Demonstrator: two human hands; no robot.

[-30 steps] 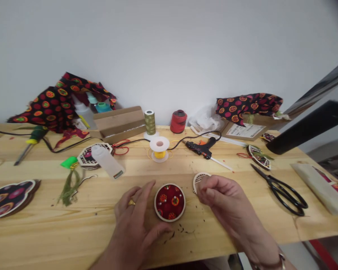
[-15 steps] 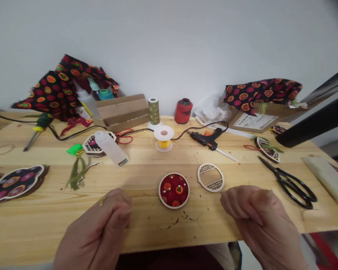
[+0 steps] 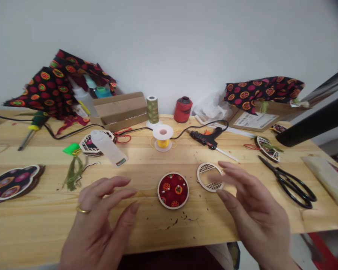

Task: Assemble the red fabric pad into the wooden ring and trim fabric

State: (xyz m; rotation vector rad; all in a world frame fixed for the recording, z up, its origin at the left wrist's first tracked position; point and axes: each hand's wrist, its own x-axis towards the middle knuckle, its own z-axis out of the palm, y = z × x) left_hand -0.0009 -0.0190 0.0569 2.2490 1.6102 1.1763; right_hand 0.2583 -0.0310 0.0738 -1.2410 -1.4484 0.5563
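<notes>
A round wooden disc covered in red patterned fabric (image 3: 173,190) lies on the wooden table (image 3: 157,232) in front of me. To its right lies a round cut-out wooden frame (image 3: 210,177). My left hand (image 3: 101,217) hovers left of the disc, fingers spread, a ring on one finger, holding nothing. My right hand (image 3: 250,210) hovers at the right with fingers stretched out, its fingertips over the frame's right edge. Whether they touch the frame I cannot tell.
Black scissors (image 3: 291,183) lie at the right, a black glue gun (image 3: 207,138) and yellow thread spool (image 3: 162,138) beyond the disc. A white squeeze bottle (image 3: 108,148), green tassel (image 3: 73,172) and fabric-covered shape (image 3: 12,182) are at the left. Boxes, thread cones and patterned cloth line the wall.
A second ago my hands were by the disc and frame. They drew back into loose fists; now both have opened and reached forward again. The frame lies uncovered on the table.
</notes>
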